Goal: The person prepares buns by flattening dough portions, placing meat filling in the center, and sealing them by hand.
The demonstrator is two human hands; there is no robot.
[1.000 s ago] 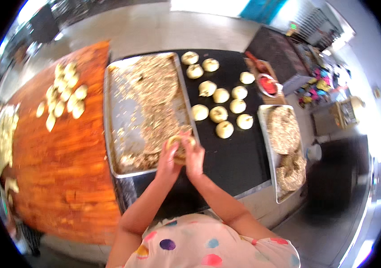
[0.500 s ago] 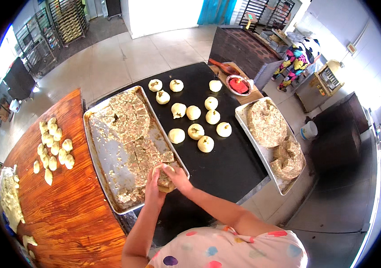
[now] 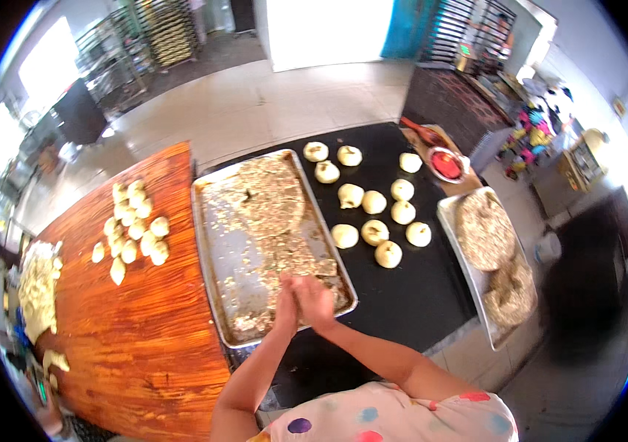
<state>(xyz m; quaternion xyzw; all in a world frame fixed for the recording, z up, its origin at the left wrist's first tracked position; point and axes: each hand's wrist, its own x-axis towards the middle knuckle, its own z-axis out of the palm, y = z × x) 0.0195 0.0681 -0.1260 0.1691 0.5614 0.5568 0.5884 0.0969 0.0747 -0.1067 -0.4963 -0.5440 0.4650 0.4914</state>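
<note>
My left hand [image 3: 287, 303] and my right hand [image 3: 314, 298] are closed together, palms facing, over the near right part of a metal baking tray [image 3: 206, 243]. The dough ball between them is hidden by my fingers, which are slightly blurred. Crumbly brown filling [image 3: 266, 195] lies in the tray below and beyond my hands, part of it a round slab and part cut into blocks. To the right of the tray, several round pale dough balls [image 3: 374, 202] sit on a black baking sheet [image 3: 410, 309], some with a gathered opening on top.
Small dough pieces [image 3: 135, 228] and a large dough mass [image 3: 40, 283] lie on the wooden table [image 3: 159, 339] at left. Another tray [image 3: 488, 318] holds round filling slabs at right. A bowl of red paste [image 3: 447, 163] stands beyond it. Another person [image 3: 531, 136] is at the far right.
My hands have pressed closer together, covering the dough that showed between them before. The whole view has shifted, so the table and trays appear further right.
</note>
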